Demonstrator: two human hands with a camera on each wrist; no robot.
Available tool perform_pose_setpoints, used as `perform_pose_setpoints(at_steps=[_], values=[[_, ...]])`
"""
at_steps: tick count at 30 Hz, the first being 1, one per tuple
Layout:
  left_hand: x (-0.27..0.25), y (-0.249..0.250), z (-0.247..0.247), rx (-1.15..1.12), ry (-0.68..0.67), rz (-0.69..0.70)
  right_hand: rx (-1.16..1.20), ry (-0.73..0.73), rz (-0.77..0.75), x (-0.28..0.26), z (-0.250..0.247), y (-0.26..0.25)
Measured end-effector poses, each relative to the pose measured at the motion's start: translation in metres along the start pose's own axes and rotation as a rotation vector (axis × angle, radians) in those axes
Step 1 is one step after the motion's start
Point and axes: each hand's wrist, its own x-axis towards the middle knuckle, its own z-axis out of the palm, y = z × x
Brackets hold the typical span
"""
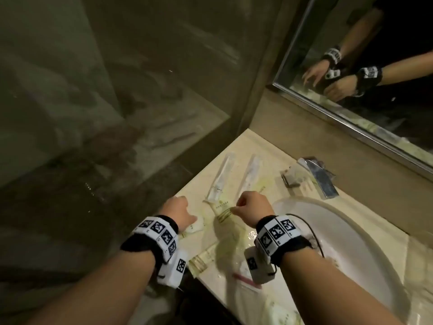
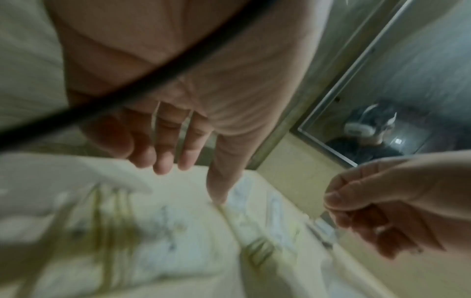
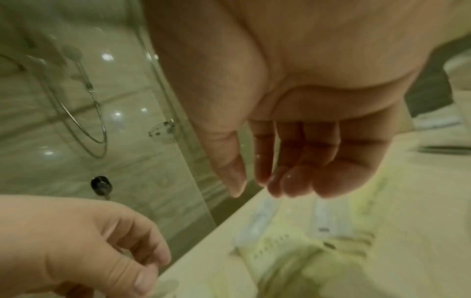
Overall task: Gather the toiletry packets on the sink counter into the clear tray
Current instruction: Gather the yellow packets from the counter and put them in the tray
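Several cream and clear toiletry packets lie on the pale counter (image 1: 257,146). Two long clear packets (image 1: 221,179) (image 1: 249,174) lie side by side toward the back. My left hand (image 1: 180,209) hovers with straight fingers (image 2: 165,153) at the counter's left edge, over a small white packet (image 1: 194,228). My right hand (image 1: 250,207) has curled fingers, thumb against the forefinger (image 2: 339,201), at the gold-striped end of a cream packet (image 1: 222,213). Whether it pinches that packet is unclear. Clear glinting plastic (image 1: 243,235), possibly the tray, lies under my right wrist.
A white sink basin (image 1: 328,231) lies to the right. Dark wrapped items (image 1: 323,179) (image 1: 290,179) lie near the mirror (image 1: 363,66). A glass shower wall (image 1: 117,90) borders the counter on the left. A bag with a red strip (image 1: 246,280) lies near the front edge.
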Motion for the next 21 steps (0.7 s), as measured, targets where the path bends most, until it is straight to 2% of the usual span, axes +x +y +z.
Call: perform_pose_setpoints(at_steps=[4, 8, 13, 16, 21], values=[[-0.001, 0.001, 0.024, 0.219, -0.011, -0.052, -0.062, -0.044, 0.101, 0.013, 0.021, 0.017], [0.007, -0.002, 0.033, 0.26, 0.043, -0.033, -0.108, -0.039, 0.116, 0.027, 0.039, 0.019], [0.007, -0.004, 0.027, 0.297, 0.017, -0.043, -0.134, -0.005, 0.11, 0.038, 0.055, 0.016], [0.004, -0.006, 0.02, 0.178, -0.007, -0.042, -0.133, 0.006, 0.126, 0.041, 0.059, 0.015], [0.0, -0.012, 0.01, -0.217, -0.004, -0.035, -0.129, 0.025, 0.156, 0.044, 0.063, 0.01]])
